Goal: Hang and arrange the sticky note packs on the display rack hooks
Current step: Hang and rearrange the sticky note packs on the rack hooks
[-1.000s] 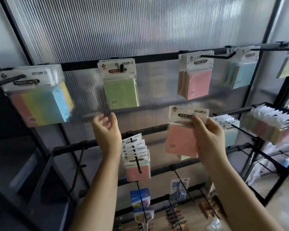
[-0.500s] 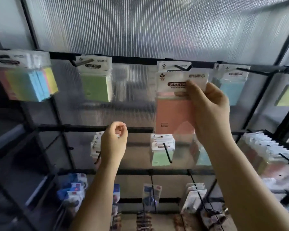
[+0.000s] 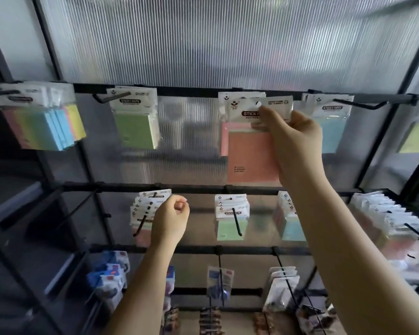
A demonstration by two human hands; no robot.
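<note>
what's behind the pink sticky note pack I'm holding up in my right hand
Behind the pink sticky note pack, more pink packs hang on the top rail; their edges show at left. The hook itself is covered.

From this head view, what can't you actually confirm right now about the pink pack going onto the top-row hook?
- Head view: the hook behind the pink pack is hidden by its header card; whether the hole has caught it cannot be told.
- The right hand covers the label's right half.
- The small print on the pack is too small and blurred.
- The left hand is curled; its palm faces away, so anything inside is unseen.
</note>
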